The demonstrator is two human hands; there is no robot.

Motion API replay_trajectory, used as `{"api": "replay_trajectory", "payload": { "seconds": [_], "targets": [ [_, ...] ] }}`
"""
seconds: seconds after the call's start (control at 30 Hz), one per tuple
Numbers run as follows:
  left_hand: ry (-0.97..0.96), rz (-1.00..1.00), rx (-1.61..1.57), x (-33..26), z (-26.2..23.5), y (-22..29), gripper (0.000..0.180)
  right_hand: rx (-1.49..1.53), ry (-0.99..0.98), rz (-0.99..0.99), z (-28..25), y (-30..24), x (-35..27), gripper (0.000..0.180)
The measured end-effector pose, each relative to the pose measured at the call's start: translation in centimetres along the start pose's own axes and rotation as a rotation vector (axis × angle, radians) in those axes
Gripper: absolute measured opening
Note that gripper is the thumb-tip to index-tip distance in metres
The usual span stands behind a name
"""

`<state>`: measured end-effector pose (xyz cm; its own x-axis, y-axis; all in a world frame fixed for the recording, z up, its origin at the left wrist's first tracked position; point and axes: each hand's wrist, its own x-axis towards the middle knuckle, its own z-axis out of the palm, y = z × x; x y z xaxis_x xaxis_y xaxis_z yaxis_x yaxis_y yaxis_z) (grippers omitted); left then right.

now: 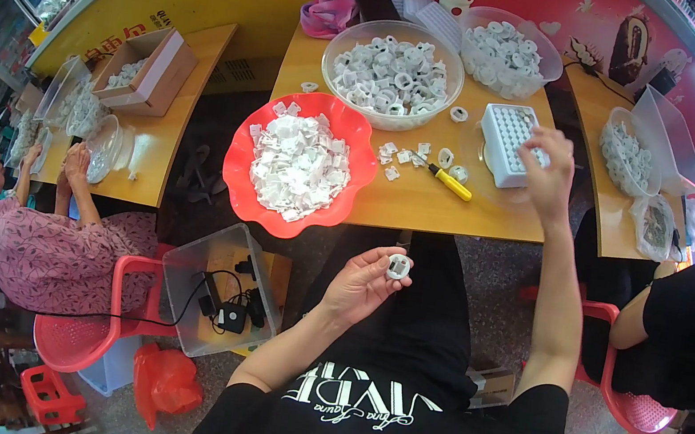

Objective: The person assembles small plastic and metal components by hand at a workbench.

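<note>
My left hand [365, 281] is raised over my lap, fingers pinching a small white plastic ring [398, 267]. My right hand [545, 170] reaches over the yellow table [422, 201], its fingertips on the edge of a white perforated block [507, 142]; I cannot tell if it holds a small piece. A red wavy-rimmed bowl [237, 174] of flat white pieces sits at the table's near left. Behind it stands a clear bowl [333, 44] heaped with white rings. A yellow-handled tool [450, 182] lies between loose white parts near the block.
A second clear bowl [546, 62] of rings stands at the back right. A clear box [216, 287] with cables sits on the floor to my left. A person [48, 235] on a red chair works at the left table; another person [681, 330] sits to my right.
</note>
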<state>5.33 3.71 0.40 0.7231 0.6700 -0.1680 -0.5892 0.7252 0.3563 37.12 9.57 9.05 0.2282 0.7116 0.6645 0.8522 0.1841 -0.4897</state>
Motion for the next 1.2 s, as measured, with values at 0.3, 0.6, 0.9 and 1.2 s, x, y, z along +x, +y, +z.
{"api": "replay_trajectory", "payload": {
  "seconds": [0.3,0.6,0.9,1.2],
  "targets": [
    [-0.040,-0.023,0.073,0.5,-0.2,-0.6,0.026,0.500,-0.288,0.007,1.2,-13.4,-12.3,0.017],
    [-0.073,0.036,0.198,-0.1,0.2,-0.6,0.019,0.679,-0.424,0.219,1.9,-13.0,-13.5,0.015],
    [-0.154,0.104,0.275,-0.1,0.1,-0.4,0.016,1.060,-0.539,0.566,2.8,-12.3,-13.7,0.017],
    [-0.082,0.047,0.103,0.1,-1.1,-0.2,0.019,0.726,-0.345,0.414,1.5,-10.1,-11.8,0.023]
  ]
}}
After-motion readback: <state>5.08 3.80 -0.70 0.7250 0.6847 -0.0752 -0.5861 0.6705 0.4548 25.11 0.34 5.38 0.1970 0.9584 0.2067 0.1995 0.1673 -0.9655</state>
